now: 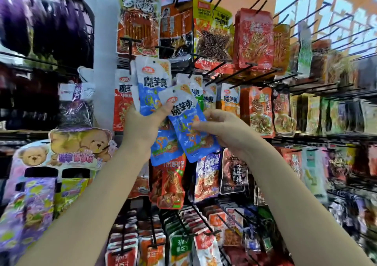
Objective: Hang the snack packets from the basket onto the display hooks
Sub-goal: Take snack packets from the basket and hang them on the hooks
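I see the left hand [142, 127] grasping a fan of blue packets [152, 86] as stock. The right hand [222, 129] pinches one packet [187, 127], its hole tilted toward the hook [194, 66] at twelve o'clock, ready for threading.

A shop's snack aisle, to judge by black display hooks [240, 71] crowded with hanging snack packets [253, 39] row upon row, shelves [318, 138] of packaged goods alongside, and a cardboard bear-themed display stand [79, 143] at left.
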Action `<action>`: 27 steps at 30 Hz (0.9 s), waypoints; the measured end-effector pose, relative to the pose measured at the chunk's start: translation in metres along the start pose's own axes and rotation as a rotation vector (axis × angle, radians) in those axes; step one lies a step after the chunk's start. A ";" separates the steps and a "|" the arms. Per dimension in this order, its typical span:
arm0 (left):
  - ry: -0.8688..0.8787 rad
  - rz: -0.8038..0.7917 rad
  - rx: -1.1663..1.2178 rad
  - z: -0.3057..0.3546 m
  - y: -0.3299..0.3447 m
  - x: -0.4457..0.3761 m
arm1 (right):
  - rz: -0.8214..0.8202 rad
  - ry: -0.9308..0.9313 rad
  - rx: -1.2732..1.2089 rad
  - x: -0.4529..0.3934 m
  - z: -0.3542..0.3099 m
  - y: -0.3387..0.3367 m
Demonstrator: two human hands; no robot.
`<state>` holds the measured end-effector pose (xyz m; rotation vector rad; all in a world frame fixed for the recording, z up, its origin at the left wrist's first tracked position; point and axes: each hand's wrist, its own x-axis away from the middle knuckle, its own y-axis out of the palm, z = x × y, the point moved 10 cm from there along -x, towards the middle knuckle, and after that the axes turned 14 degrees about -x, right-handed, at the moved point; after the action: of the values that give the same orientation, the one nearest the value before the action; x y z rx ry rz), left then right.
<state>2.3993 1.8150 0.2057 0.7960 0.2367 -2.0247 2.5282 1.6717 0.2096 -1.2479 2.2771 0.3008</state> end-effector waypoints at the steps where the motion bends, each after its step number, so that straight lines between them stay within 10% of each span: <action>1: 0.031 -0.033 -0.033 0.005 0.003 0.000 | 0.004 -0.021 -0.005 -0.002 -0.004 0.003; 27: -0.070 -0.134 0.113 0.000 -0.045 -0.020 | 0.300 -0.289 0.031 -0.092 -0.068 0.050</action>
<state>2.3698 1.8540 0.2118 0.7958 0.1396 -2.2038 2.5044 1.7366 0.3137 -0.7856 2.1998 0.5158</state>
